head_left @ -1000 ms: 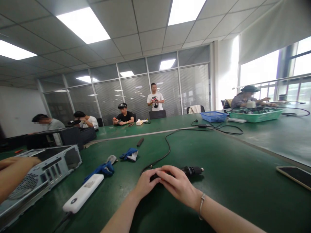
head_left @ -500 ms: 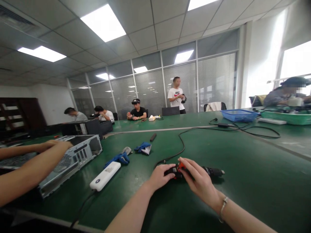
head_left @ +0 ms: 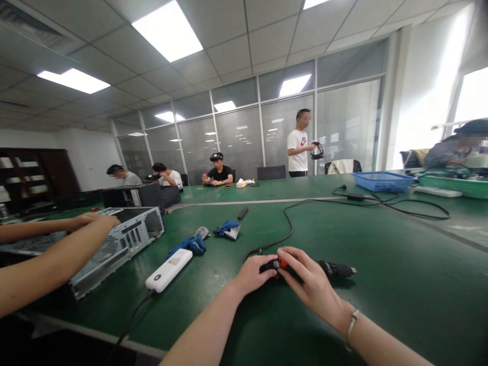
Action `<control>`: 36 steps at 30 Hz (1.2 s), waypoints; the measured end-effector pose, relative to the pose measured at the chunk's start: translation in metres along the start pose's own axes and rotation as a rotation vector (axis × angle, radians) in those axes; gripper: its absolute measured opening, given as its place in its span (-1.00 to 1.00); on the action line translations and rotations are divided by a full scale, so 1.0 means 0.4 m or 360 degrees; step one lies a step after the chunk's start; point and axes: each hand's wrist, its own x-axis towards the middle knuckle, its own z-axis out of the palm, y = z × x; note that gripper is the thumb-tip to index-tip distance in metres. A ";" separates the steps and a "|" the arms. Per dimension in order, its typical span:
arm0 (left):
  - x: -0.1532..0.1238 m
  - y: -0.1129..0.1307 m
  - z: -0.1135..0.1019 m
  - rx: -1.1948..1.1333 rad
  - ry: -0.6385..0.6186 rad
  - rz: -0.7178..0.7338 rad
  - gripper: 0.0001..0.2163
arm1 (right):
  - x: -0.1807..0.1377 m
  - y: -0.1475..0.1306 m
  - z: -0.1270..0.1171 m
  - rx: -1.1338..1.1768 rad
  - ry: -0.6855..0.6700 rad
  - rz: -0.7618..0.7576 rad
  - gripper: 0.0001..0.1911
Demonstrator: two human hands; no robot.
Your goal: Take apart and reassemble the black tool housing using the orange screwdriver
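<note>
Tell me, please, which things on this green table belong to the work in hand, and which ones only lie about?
In hand:
- black electric screwdriver with an orange switch, lying on the table
- left hand and right hand, both on it
- its black cable

Lying about:
- white power bank
- blue gloves
- open computer case, under another person's hands
- blue basket

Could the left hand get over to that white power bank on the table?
Probably yes. The left hand rests on the black electric screwdriver, and only bare green table lies between it and the white power bank. The blue gloves sit farther back, clear of that path.
</note>
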 end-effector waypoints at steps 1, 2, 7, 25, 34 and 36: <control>0.000 -0.003 0.002 -0.0007 0.0008 0.0000 -0.61 | -0.001 0.003 0.001 -0.0016 0.0053 0.0019 -0.47; -0.001 -0.007 0.004 -0.0012 0.0020 -0.0002 -0.60 | -0.002 0.006 0.001 -0.0026 0.0101 0.0037 -0.48; -0.001 -0.017 0.010 0.0009 0.0039 -0.0026 -0.59 | -0.004 0.009 0.001 0.0015 0.0060 0.0025 -0.43; -0.002 -0.008 0.004 0.0053 -0.0033 -0.0055 -0.62 | -0.008 0.003 0.005 -0.0061 0.0014 -0.0035 -0.49; -0.002 -0.025 0.018 -0.0007 0.0042 0.0024 -0.58 | -0.004 0.011 0.003 -0.0050 0.0112 0.0051 -0.51; -0.002 -0.025 0.018 0.0003 0.0035 0.0022 -0.57 | -0.006 0.012 0.005 -0.0061 0.0123 0.0030 -0.51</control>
